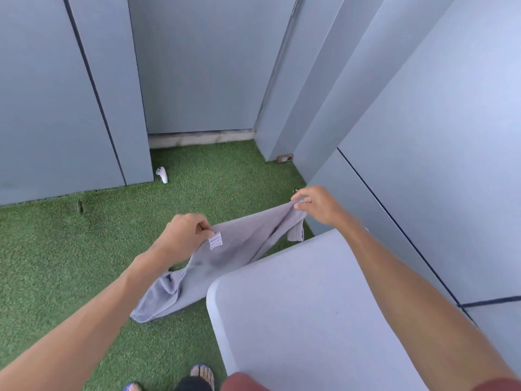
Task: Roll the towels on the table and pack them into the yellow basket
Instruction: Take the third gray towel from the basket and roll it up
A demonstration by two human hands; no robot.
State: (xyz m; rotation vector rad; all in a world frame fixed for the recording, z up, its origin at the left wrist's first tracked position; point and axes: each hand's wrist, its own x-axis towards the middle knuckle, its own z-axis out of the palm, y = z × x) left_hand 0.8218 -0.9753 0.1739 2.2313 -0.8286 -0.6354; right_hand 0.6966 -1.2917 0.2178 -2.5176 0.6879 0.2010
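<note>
The left hand [184, 235] has its grip pinched on one top corner of a grey towel [225, 258], right beside the white label [215, 240]. The right hand [315, 204] has its grip clamped on the other top corner, finger and thumb curled round bunched cloth. The towel hangs stretched between them at the centre of the frame, its lower end drooping toward the green turf [70, 249] at lower left. The pale worktop [310, 306] fills the lower right, its edge in front of part of the towel. A small white object [162, 174] lies on the turf by the grey wall [197, 66], upper left.
</note>
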